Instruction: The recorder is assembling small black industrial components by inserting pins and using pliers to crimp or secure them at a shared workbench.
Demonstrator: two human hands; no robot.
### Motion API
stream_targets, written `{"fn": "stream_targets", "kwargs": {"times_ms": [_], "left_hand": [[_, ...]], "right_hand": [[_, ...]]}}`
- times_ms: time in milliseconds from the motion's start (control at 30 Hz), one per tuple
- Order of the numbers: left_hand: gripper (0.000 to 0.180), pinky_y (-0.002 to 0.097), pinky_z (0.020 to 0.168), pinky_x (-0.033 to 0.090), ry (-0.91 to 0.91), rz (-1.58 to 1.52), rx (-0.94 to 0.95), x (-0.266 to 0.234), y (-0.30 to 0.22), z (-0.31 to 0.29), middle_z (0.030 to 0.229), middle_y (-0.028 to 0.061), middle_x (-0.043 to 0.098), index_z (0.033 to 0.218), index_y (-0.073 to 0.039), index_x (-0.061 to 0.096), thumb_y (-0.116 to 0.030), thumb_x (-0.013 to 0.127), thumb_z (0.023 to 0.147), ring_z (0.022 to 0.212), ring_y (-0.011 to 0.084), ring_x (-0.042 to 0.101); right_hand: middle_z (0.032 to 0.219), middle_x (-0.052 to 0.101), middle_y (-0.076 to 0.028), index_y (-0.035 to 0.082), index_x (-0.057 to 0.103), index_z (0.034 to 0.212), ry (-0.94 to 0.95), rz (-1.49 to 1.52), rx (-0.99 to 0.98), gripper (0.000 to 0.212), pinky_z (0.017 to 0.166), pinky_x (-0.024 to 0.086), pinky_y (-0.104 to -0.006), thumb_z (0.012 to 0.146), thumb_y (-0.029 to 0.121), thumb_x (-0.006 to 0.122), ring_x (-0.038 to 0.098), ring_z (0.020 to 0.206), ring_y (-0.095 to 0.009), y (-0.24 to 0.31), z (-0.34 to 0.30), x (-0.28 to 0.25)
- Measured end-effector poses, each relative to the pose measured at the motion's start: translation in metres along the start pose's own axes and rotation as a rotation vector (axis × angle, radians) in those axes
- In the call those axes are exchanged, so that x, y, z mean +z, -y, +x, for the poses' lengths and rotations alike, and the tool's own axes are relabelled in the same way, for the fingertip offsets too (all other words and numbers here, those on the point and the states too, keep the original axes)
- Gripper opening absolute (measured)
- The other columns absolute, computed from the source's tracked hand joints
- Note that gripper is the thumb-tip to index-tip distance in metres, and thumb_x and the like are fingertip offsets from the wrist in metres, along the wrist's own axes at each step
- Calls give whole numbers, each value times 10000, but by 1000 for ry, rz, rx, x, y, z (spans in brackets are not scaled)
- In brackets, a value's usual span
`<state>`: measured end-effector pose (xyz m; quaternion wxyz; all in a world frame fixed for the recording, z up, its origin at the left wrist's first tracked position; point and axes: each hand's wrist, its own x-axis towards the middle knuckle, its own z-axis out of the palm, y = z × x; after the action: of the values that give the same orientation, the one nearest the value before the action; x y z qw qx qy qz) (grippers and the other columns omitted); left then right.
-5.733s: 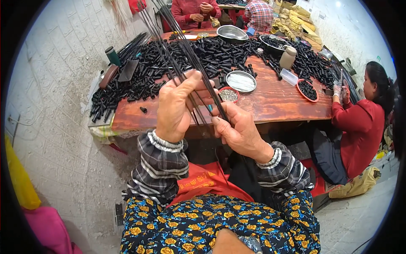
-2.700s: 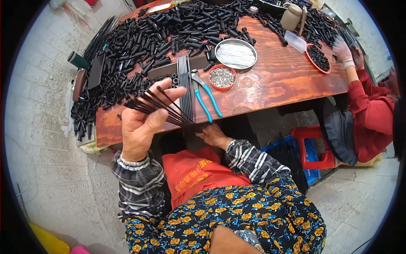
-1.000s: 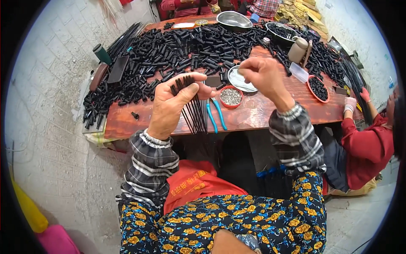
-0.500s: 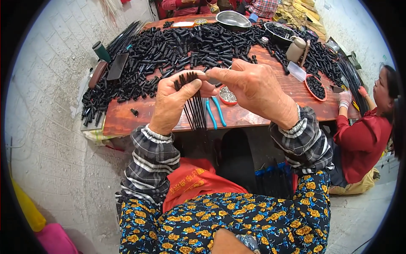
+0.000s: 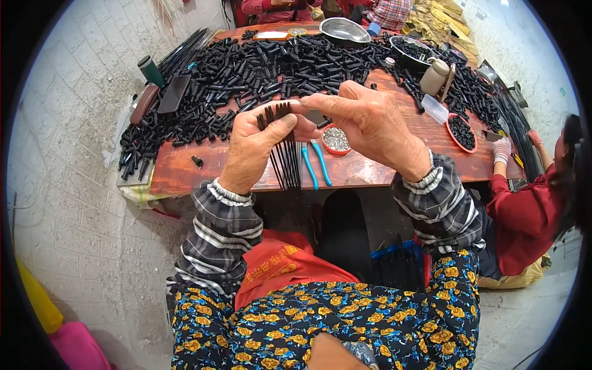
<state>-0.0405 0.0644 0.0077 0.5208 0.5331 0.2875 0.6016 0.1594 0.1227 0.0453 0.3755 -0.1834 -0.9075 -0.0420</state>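
My left hand (image 5: 251,140) is closed on a fanned bundle of thin black rods (image 5: 285,161), pinned between thumb and fingers. Their thicker upper ends stick up past the thumb, and the long shafts hang down over the table edge. Close beside it is my right hand (image 5: 376,126), its index finger reaching across to my left fingertips and the other fingers curled in. Whatever it pinches, if anything, is hidden. Below and between the hands, pliers with blue handles (image 5: 319,165) lie on the table, next to a red-rimmed bowl of small silvery parts (image 5: 335,140).
A wide heap of short black tubular parts (image 5: 271,68) covers much of the wooden table (image 5: 370,172). Around it are a phone (image 5: 174,94), a green cup (image 5: 150,71), a metal bowl (image 5: 345,31), a beige flask (image 5: 435,77) and a red dish (image 5: 461,132). A gloved co-worker (image 5: 524,203) sits at right.
The view has shifted slightly, and the co-worker at right has turned or leaned. My hands hold almost the same pose, with the rods still in my left hand.
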Motion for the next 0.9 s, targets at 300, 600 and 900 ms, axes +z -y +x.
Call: {"fn": "stream_targets", "kwargs": {"times_ms": [300, 600, 900], "left_hand": [[216, 353, 811, 555, -14, 62, 23, 1, -1, -1, 907, 145, 677, 1095, 45, 597, -104, 526, 955, 857, 232, 679], [173, 346, 789, 563, 0, 69, 5, 1, -2, 2, 881, 135, 676, 1037, 36, 606, -90, 524, 951, 833, 223, 680], [180, 344, 780, 567, 8, 96, 9, 2, 1, 2, 899, 129, 677, 1063, 31, 597, -94, 535, 949, 829, 221, 684]], "right_hand": [[662, 452, -56, 171, 672, 1133, 7, -76, -35, 449, 524, 398, -325, 760, -61, 577, 489, 583, -190, 3, 6, -8], [640, 454, -53, 117, 687, 1090, 53, 137, 8, 396, 531, 375, -308, 750, -64, 594, 488, 584, -174, -5, 9, -8], [661, 463, -54, 168, 704, 1077, 76, 222, 67, 432, 532, 380, -322, 736, -70, 587, 480, 576, -202, -3, 8, -7]]}}
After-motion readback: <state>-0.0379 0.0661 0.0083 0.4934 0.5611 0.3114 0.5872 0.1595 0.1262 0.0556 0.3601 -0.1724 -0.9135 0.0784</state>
